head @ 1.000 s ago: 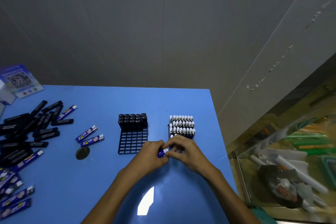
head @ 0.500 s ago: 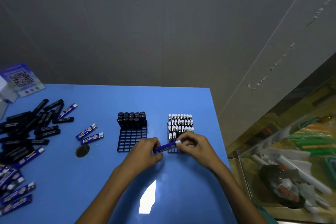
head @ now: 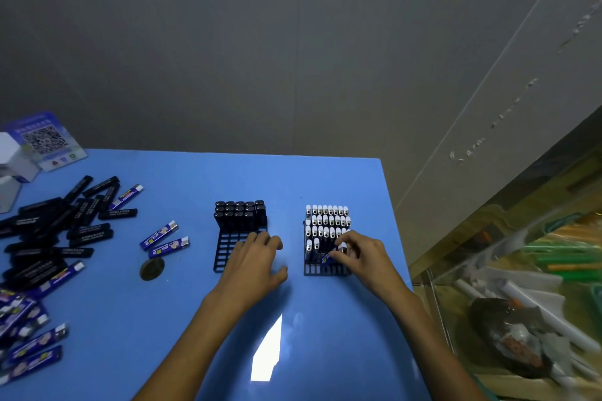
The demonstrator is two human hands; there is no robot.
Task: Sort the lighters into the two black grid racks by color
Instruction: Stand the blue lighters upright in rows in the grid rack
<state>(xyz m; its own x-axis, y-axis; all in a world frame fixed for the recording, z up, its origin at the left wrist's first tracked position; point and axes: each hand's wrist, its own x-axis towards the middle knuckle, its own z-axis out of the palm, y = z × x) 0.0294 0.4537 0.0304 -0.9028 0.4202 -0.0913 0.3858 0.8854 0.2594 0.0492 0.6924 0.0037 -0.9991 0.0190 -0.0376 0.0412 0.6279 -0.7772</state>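
Observation:
Two black grid racks stand on the blue table. The left rack (head: pixel 228 254) holds black lighters (head: pixel 239 213) in its far rows. The right rack (head: pixel 321 269) holds several blue lighters with white caps (head: pixel 327 221). My right hand (head: pixel 361 254) pinches a blue lighter (head: pixel 329 258) and holds it tilted over the right rack's near rows. My left hand (head: pixel 255 257) hovers with relaxed fingers over the left rack's near right corner and holds nothing. Loose black lighters (head: pixel 52 231) and blue lighters (head: pixel 164 239) lie at the left.
A dark round coin-like disc (head: pixel 151 269) lies left of the left rack. A QR-code card (head: pixel 45 140) and a white box (head: pixel 13 159) stand at the far left corner. The table's right edge (head: pixel 395 221) runs close to the right rack.
My left hand let go of the blue lighter and drew left toward the left rack. My right hand carried the lighter up over the right rack's near rows.

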